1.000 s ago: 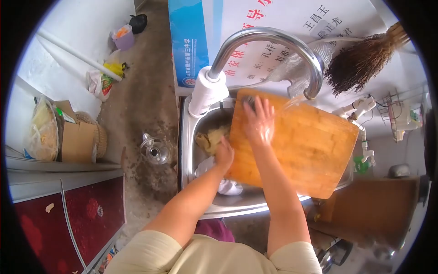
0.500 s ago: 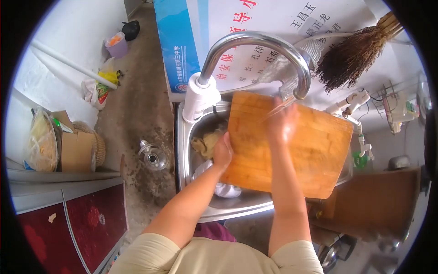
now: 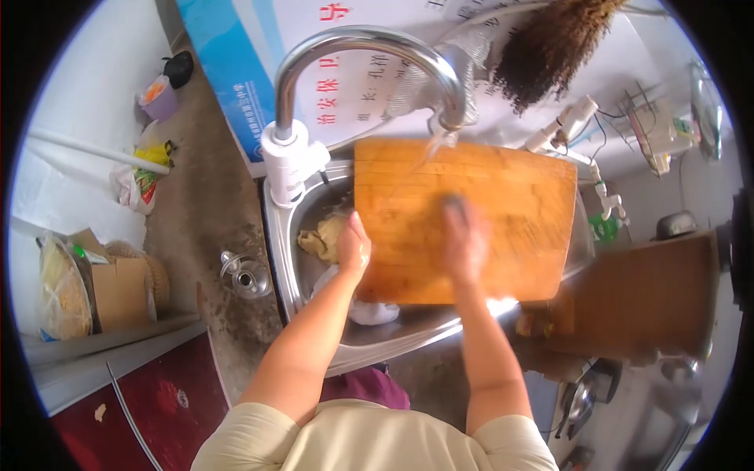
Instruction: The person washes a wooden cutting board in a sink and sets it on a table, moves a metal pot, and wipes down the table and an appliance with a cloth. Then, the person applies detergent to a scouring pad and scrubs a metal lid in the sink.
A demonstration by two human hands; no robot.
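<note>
A large wooden cutting board [image 3: 518,196] lies tilted across a steel sink [image 3: 338,357]. My left hand [image 3: 355,245] grips the board's left edge, its fingers partly hidden at the edge. Over the middle of the board is my right hand [image 3: 466,247], blurred by motion, closed on a small dark scrubber [image 3: 453,202]. Water runs from the curved chrome faucet [image 3: 369,35] onto the board's upper part. A yellowish cloth [image 3: 320,240] and a white cloth [image 3: 372,313] lie in the sink, left of and below the board.
Behind the sink stands a printed panel [image 3: 228,63]; a brush broom [image 3: 546,55] hangs at the upper right. White pipes and a tap [image 3: 609,202] are on the right, near a brown board [image 3: 640,294]. A metal kettle [image 3: 245,279] stands on the floor at left.
My right hand has moved from the board's upper part down to its middle. My left hand stays at the left edge. The whole view has shifted and turned slightly.
</note>
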